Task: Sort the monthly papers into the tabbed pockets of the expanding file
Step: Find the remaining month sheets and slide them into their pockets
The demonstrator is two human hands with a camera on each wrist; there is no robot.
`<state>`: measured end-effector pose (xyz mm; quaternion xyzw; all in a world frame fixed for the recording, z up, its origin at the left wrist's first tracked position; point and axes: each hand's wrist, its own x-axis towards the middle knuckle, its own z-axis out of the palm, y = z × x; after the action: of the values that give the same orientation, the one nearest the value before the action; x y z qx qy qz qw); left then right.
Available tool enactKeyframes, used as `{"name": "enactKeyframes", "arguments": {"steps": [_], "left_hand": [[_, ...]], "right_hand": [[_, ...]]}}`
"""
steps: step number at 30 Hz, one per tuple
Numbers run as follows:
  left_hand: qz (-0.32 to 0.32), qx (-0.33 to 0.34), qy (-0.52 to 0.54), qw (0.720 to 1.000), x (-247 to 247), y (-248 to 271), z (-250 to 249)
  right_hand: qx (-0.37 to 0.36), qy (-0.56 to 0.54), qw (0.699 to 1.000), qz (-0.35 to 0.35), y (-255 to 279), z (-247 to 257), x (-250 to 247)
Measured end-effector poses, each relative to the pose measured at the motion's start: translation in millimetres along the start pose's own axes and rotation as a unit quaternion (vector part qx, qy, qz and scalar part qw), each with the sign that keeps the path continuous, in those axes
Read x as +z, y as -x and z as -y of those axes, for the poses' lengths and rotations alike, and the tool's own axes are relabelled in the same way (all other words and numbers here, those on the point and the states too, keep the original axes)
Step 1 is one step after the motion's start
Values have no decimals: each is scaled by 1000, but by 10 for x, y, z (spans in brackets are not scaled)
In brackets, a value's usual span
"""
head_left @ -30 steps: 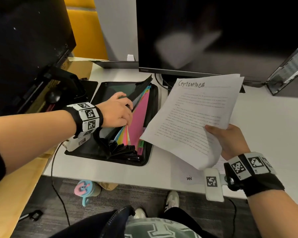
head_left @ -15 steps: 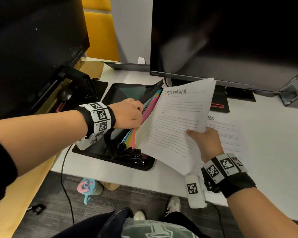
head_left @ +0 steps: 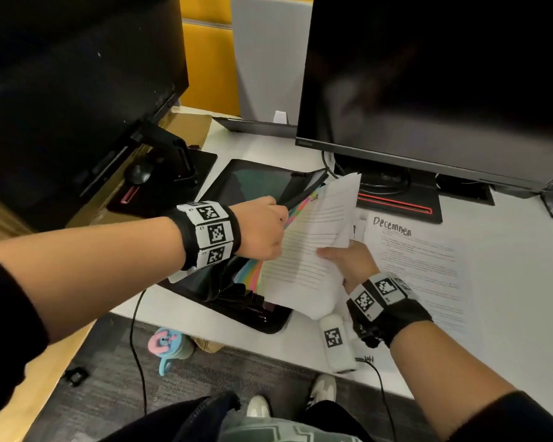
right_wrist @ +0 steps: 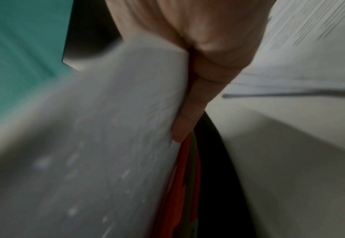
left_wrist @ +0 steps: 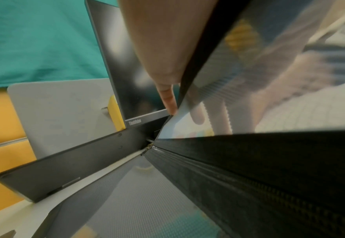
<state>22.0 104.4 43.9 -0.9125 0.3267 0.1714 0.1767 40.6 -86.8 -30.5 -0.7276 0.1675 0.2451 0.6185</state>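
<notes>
A black expanding file (head_left: 237,301) lies open on the white desk, its coloured dividers (head_left: 256,272) fanned. My left hand (head_left: 262,231) grips the file's black front flap (head_left: 300,189) and holds the pockets apart; in the left wrist view its fingers (left_wrist: 167,96) lie along the flap (left_wrist: 198,64). My right hand (head_left: 348,260) pinches the white September sheets (head_left: 310,250), whose left edge reaches in among the dividers. In the right wrist view the thumb (right_wrist: 190,116) presses on the blurred paper (right_wrist: 110,145). A sheet headed December (head_left: 422,263) lies flat on the desk to the right.
A large dark monitor (head_left: 428,74) on a red-trimmed base (head_left: 399,202) stands just behind the file. A second monitor (head_left: 71,84) with its stand is at the left. A closed laptop (head_left: 256,126) lies behind. The desk edge (head_left: 237,339) runs near me, shoes and a pink-blue bottle (head_left: 170,346) below.
My right hand has carried the September sheets leftward and down from above the desk into the file's dividers, uncovering the December sheet. My left hand has kept hold of the flap.
</notes>
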Motion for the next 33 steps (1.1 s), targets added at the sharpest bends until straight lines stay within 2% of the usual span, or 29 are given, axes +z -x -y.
{"name": "enactKeyframes", "arguments": {"steps": [3,9,16,18,20,22,25,29,33], "left_hand": [[5,-13,-19,1000,-23,9,1],[-21,-49,-17,998,-57,76,44],[-39,-47,-26,998,-41,73,74],[-41,-37,-43,998,-32,71,125],[-37,-38,-46,998,-8,72,172],[-40,-38,-48,997,-1,58,184],[-46,-40,-37,997,-21,7,143],[-47,-37,-32,998,-22,-32,123],[-23,-34,-45,998,-11,-96,117]], "right_hand": [[-42,32,998,24,-77,22,275],[-61,102,992,48,-262,16,480],[-119,233,962,80,-286,229,792],[-104,204,970,81,-317,208,805],[-77,124,987,71,-457,100,722],[-57,88,990,92,-567,-8,624],[-70,106,985,115,-466,93,630],[-123,199,965,115,-437,234,815],[-104,149,971,157,-379,268,729]]}}
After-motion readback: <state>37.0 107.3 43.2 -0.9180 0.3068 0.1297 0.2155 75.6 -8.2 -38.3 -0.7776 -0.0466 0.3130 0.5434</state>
